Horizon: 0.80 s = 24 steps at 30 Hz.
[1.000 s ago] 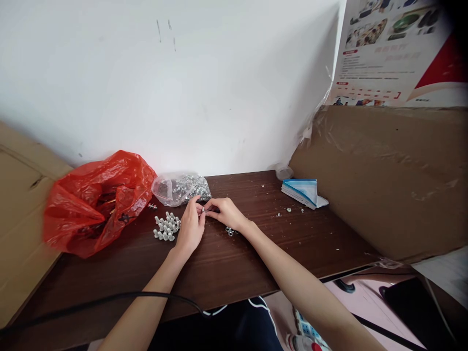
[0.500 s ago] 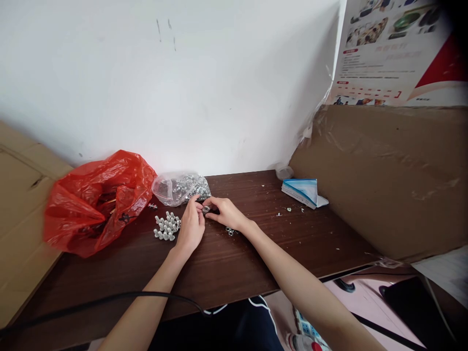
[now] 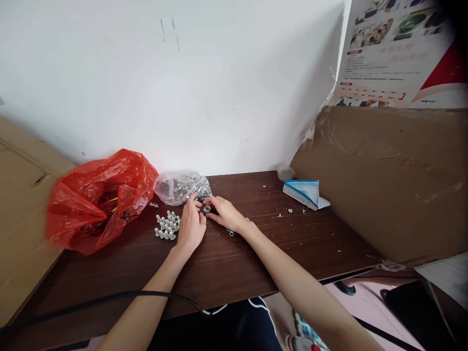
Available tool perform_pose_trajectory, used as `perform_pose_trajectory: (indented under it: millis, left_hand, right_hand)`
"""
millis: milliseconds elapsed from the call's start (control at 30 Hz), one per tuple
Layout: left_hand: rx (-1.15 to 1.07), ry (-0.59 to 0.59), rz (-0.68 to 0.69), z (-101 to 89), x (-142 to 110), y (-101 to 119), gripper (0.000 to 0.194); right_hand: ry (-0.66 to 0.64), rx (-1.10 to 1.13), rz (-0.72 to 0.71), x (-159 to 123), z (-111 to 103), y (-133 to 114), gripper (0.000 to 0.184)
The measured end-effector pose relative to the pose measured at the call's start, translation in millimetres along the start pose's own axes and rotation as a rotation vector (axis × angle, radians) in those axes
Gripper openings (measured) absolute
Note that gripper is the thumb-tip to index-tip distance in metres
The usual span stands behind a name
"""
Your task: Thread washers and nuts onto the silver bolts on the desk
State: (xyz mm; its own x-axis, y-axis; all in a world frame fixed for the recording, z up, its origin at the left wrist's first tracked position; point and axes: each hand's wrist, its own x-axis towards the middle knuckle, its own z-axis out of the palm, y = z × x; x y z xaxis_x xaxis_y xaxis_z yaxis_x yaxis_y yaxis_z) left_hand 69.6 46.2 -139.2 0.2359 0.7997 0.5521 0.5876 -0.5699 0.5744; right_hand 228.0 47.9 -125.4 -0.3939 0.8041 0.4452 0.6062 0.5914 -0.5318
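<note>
Between the thumb and index finger of my right hand is a small round metal ring with a hole through it, like a washer or nut. My left hand is just left of the ring, its thumb and fingers apart with nothing visible between them. Beside the left hand stands a cluster of grey metal bolts. Behind my fingers lies a clear plastic bag full of small shiny metal parts. A few loose nuts lie by my right wrist, partly hidden beneath it.
A red plastic bag sits at the left, against a cardboard panel. A blue-and-white packet lies to the right on the brown table, near scattered scraps. Another cardboard panel borders the right. A black cable crosses in front.
My left fingers have come slightly away from the ring, which stays in my right hand and now shows its hole more plainly. The camera view has shifted a little.
</note>
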Motion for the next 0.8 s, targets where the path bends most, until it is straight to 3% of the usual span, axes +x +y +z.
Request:
perform_pose_trajectory:
  millis: [800]
  left_hand:
    - [-0.015,-0.001,0.036,1.8,1.1,-4.3,0.054]
  right_hand:
    - [0.022,0.042,0.015,4.1,0.9,1.3,0.018]
